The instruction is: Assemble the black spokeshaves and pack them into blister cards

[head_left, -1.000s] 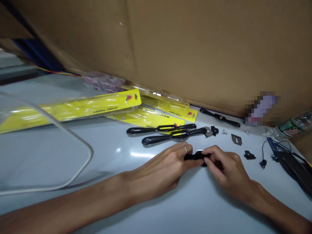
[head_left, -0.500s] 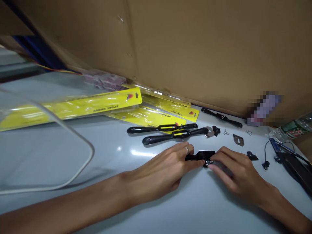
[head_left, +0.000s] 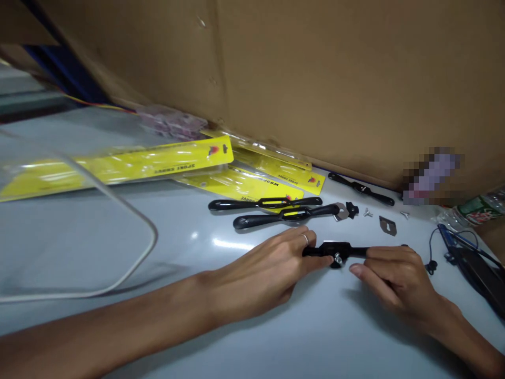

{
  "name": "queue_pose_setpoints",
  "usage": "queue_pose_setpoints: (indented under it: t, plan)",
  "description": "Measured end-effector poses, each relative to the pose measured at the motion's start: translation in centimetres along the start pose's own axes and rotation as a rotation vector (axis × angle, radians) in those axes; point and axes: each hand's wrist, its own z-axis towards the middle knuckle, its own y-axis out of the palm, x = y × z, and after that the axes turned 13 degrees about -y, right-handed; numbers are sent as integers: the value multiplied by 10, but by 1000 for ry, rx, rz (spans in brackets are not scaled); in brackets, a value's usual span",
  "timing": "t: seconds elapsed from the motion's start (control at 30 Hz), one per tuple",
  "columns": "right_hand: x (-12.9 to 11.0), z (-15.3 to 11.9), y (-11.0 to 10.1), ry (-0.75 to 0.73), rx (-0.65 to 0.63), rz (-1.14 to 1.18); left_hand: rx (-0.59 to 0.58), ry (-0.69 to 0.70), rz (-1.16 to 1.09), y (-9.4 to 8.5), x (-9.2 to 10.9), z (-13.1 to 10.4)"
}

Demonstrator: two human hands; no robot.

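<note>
A black spokeshave point(head_left: 334, 250) lies across both hands, with its blade edge up and away from me. My left hand point(head_left: 280, 260) is closed around its left handle, the thumb pressed beside the silver thumbscrew point(head_left: 337, 258) at the middle. My right hand point(head_left: 398, 276) has its fingers curled over the right handle, with the thumb held apart below. Beyond my hands lie two black spokeshave bodies point(head_left: 286, 217) with open slots. To the right of these are loose blades point(head_left: 387, 226), a black cap piece point(head_left: 352, 210) and silver thumbscrews point(head_left: 367, 212).
Yellow blister packs point(head_left: 173, 160) are piled at the back left, and a white cable point(head_left: 152, 231) loops over the table. Another spokeshave point(head_left: 361, 188) rests by the cardboard wall point(head_left: 315, 79). A plastic bottle point(head_left: 479, 209) and a black item with earphones point(head_left: 479, 273) are at the right.
My right hand has left the thumbscrew and moved right onto the right handle, now gripping it. My left hand keeps its hold. The view has shifted slightly.
</note>
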Motion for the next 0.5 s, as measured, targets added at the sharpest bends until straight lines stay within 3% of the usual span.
queue_pose_setpoints:
  t: [0.13, 0.23, 0.5]
  plan:
    - [-3, 1, -1, 68, 48, -20, -1, 8, -4, 1, -1, 0]
    - [-4, -2, 4, 137, 12, 31, -3, 8, -1, 1, -1, -1]
    - [-2, -4, 3, -52, -33, -61, 4, 11, -14, 2, -2, -1]
